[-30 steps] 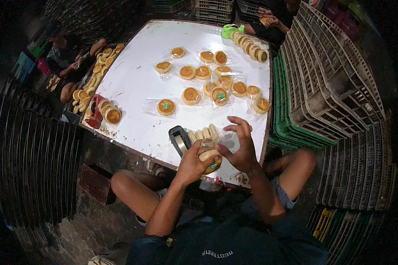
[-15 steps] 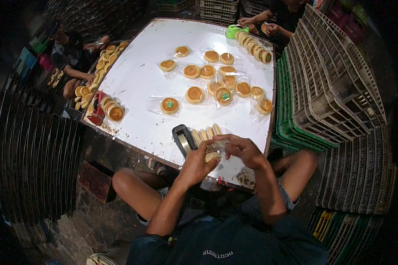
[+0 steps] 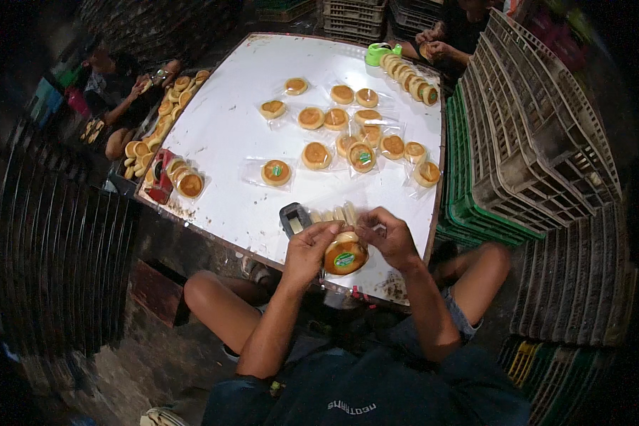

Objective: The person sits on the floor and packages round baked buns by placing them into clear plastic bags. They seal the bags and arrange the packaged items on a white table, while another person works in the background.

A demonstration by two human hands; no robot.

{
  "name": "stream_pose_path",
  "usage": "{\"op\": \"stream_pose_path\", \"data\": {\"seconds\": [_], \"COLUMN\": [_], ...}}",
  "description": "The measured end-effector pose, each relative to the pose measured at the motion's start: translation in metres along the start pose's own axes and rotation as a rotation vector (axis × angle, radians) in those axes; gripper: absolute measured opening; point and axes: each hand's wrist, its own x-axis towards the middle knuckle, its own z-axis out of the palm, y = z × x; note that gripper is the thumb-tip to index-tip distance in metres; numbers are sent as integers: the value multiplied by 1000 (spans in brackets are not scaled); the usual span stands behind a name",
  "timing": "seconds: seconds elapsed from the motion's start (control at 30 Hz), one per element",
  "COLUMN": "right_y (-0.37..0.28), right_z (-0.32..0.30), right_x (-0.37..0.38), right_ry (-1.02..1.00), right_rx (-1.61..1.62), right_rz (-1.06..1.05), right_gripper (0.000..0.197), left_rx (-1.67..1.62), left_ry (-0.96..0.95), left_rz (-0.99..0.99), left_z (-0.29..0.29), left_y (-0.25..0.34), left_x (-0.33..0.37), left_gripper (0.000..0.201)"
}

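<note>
A round golden bun [image 3: 346, 268] with a green label, in a clear plastic wrapper, hangs over the near edge of the white table [image 3: 227, 142]. My left hand [image 3: 311, 250] pinches the top of its wrapper on one side. On the other side my right hand [image 3: 392, 241] has its fingers closed at the same plastic. Just beyond my hands stands a short row of wrapped buns [image 3: 342, 211], partly hidden by my fingers. A black tape dispenser [image 3: 294, 219] sits beside my left hand. Several bagged buns [image 3: 316, 155] lie scattered farther across the table.
A red tape dispenser [image 3: 159, 176] and wrapped buns stand at the left edge. At the far right are a green dispenser [image 3: 382, 53] and a row of buns [image 3: 409, 78]. Stacked crates [image 3: 539, 135] rise along the right side. Two other people sit at the far corners.
The wrapped bun has turned from edge-on, so its labelled face now shows below my hands. Both my hands have drawn together at the top of its wrapper.
</note>
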Motion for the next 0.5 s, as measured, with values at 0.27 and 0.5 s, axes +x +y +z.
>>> {"op": "stream_pose_path", "data": {"seconds": [0.27,0.5], "right_y": [3,-10], "right_z": [23,43], "right_x": [-7,-28], "right_ry": [278,-17], "right_rx": [-280,-120], "right_rz": [-259,-76], "right_gripper": [26,47], "left_rx": [-355,139], "left_ry": [25,-26], "left_rz": [-22,305], "left_z": [10,2], "left_y": [12,0], "left_x": [0,-8], "left_gripper": [50,40]}}
